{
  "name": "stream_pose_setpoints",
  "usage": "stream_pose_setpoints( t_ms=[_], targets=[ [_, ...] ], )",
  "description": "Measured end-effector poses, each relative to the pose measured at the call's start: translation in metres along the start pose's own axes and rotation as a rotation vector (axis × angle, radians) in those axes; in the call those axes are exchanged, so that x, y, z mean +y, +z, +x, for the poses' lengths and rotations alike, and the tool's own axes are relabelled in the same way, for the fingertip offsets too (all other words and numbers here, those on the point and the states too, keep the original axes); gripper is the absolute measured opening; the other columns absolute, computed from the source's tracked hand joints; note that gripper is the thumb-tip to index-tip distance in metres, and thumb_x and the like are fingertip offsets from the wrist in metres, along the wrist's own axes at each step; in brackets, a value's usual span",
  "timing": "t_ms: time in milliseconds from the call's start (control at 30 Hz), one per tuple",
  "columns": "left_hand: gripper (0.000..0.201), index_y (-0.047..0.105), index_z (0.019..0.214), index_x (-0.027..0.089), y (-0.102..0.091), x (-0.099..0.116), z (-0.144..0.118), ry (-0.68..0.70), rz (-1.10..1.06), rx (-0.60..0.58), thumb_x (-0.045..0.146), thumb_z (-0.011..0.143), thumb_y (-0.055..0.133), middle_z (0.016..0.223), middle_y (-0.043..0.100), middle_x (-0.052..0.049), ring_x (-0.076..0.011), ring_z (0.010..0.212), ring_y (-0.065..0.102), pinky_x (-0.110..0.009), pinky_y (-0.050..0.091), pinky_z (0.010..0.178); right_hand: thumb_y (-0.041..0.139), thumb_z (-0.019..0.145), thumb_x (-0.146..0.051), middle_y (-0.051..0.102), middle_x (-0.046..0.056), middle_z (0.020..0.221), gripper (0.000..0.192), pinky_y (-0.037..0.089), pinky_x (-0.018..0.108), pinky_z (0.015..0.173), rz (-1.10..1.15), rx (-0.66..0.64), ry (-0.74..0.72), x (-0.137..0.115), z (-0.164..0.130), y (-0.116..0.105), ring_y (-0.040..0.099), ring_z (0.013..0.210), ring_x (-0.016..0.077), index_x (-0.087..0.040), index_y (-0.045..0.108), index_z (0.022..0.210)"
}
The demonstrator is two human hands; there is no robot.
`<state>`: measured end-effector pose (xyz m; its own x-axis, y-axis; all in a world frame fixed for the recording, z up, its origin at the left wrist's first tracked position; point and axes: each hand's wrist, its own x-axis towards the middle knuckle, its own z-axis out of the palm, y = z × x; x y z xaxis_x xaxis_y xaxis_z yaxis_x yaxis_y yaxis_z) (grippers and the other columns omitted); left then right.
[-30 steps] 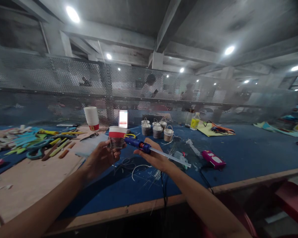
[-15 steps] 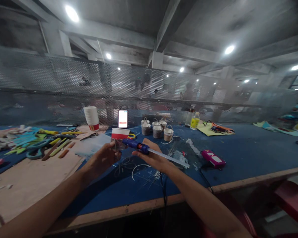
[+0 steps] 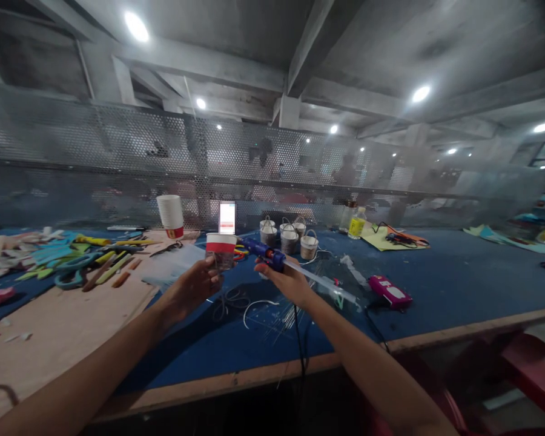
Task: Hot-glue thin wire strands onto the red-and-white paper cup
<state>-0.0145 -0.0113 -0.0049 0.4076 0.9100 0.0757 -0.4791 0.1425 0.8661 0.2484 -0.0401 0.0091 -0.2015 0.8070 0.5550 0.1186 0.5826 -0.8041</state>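
Fingers of the left hand closed around the darker lower part of a red-and-white paper cup, held upright above the blue tabletop. Fingers of the right hand wrapped on a dark-blue plastic glue gun, a long translucent glue stick projecting from its rear; the nozzle points at the cup's right side, though from here I cannot tell whether they touch. Beneath, a tangle of grey cord. Beyond, small whitish cups with looped handles, a lit white screen and a stack of white paper cups; rightward, a magenta box-shaped device
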Motion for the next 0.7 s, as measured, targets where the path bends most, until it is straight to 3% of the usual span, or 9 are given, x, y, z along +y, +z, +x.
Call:
stream_pose_setpoints(
  t_ms=[133,233,333,500,700],
  targets=[
    [0.024,0.077,0.107,0.021,0.007,0.003,-0.002,0.014,-0.028,0.107,0.031,0.085,0.08,0.095,0.08,-0.006,-0.0144,0.064,0.064,-0.027,0.056,0.063,0.073,0.088,-0.049,0.07,0.003,0.087,0.039,0.048,0.03,0.071,-0.352,0.099,0.017,-0.008,0.0,-0.03,0.062,0.076,0.0196,-0.019,0.068,0.114],
    [0.02,0.077,0.102,0.02,0.009,0.004,-0.002,-0.004,-0.031,0.163,0.029,0.084,0.081,0.093,0.079,-0.006,-0.0137,0.062,0.064,-0.027,0.058,0.062,0.067,0.092,-0.042,0.072,0.01,0.107,0.045,0.05,0.035,0.083,-0.568,0.11,0.029,-0.001,-0.005,-0.054,0.068,0.092,0.0249,-0.016,0.061,0.128],
    [0.015,0.077,0.096,0.02,0.009,0.003,-0.003,-0.007,-0.025,0.244,0.025,0.083,0.082,0.09,0.079,-0.005,-0.0152,0.066,0.067,-0.027,0.06,0.064,0.063,0.094,-0.033,0.068,0.018,0.128,0.05,0.049,0.039,0.097,-0.795,0.032,0.125,0.013,-0.013,-0.069,0.065,0.116,0.0298,-0.013,0.054,0.139],
    [0.019,0.078,0.101,0.019,0.011,0.001,-0.005,-0.013,-0.004,0.287,0.023,0.083,0.082,0.09,0.08,-0.007,-0.0151,0.067,0.069,-0.026,0.061,0.063,0.054,0.097,-0.024,0.061,0.02,0.141,0.047,0.042,0.039,0.11,-1.006,-0.17,0.241,0.033,-0.023,-0.071,0.057,0.131,0.0288,-0.009,0.054,0.142],
    [0.023,0.079,0.1,0.017,0.013,-0.001,-0.005,0.021,0.05,0.24,0.023,0.079,0.086,0.093,0.08,-0.009,-0.017,0.073,0.071,-0.026,0.059,0.065,0.052,0.096,-0.024,0.062,0.021,0.14,0.048,0.042,0.043,0.108,-1.185,-0.268,0.303,0.046,-0.022,-0.062,0.056,0.129,0.0314,-0.009,0.055,0.142]
  ],
)
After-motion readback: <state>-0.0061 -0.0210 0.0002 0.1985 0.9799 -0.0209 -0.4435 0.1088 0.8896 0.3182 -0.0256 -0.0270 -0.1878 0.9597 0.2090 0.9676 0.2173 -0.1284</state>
